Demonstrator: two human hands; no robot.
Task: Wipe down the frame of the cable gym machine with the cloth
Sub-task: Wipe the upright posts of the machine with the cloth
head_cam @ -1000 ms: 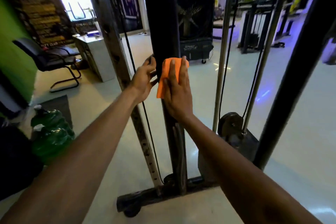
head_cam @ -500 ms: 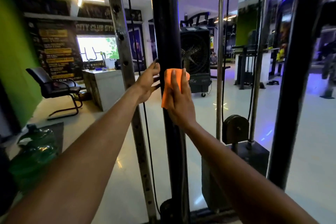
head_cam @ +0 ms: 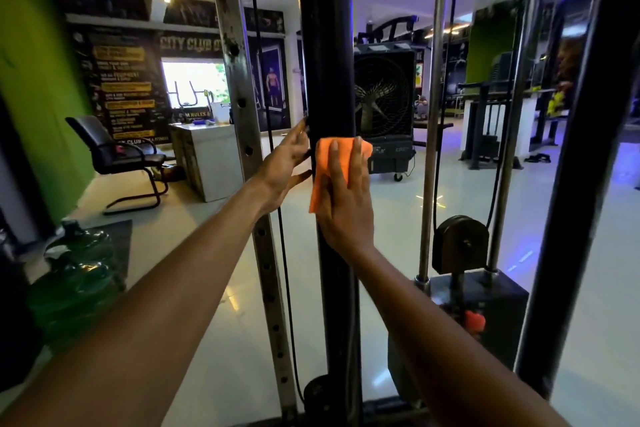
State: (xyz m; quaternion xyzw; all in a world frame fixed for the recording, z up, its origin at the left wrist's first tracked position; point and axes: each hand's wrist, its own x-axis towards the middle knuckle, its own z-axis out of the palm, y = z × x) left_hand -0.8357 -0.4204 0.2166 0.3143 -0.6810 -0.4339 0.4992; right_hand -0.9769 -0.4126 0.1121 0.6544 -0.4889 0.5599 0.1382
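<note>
The cable machine's black upright post (head_cam: pixel 325 45) runs top to bottom through the middle of the view. My right hand (head_cam: pixel 344 204) lies flat against it, pressing an orange cloth (head_cam: pixel 323 166) onto its front face. My left hand (head_cam: pixel 285 166) rests on the post's left side at the same height, fingers apart and holding nothing. A silver perforated upright (head_cam: pixel 235 80) and a black cable (head_cam: pixel 266 114) stand just left of the post.
Two chrome guide rods (head_cam: pixel 431 149) and a pulley (head_cam: pixel 460 246) over the weight stack (head_cam: pixel 485 305) stand to the right, with another black frame post (head_cam: pixel 588 149) beyond. A black chair (head_cam: pixel 114 152), a desk (head_cam: pixel 207 163), a green water jug (head_cam: pixel 76 274) and a large fan (head_cam: pixel 384 107) lie around.
The view has tilted up from the machine's base toward the room. Both hands have stayed together on the black post, the cloth still pressed under my right hand.
</note>
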